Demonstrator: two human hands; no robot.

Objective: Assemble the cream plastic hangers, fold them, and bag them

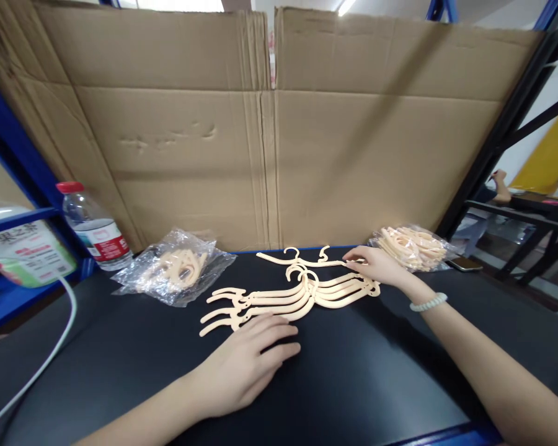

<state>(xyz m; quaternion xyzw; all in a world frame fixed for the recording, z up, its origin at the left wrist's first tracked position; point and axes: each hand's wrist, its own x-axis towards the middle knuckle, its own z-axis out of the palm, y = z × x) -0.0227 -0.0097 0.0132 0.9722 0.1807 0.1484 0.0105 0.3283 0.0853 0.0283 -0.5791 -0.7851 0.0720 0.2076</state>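
Observation:
Several cream plastic hangers (288, 296) lie overlapped in a row on the black tabletop (121, 359). One more hanger (302, 258) lies apart just behind them. My left hand (248, 365) rests flat on the table, fingers stretched out, fingertips touching the near edge of the row. My right hand (376, 264), a bead bracelet on its wrist, reaches to the right end of the hangers; its fingers pinch the end of the separate hanger.
A clear bag of hangers (179, 272) lies at the left, another bag of hangers (411, 248) at the right. A water bottle (95, 229) stands far left near a white cable (41, 365). A cardboard wall (270, 130) closes the back. A phone (465, 264) lies at the right.

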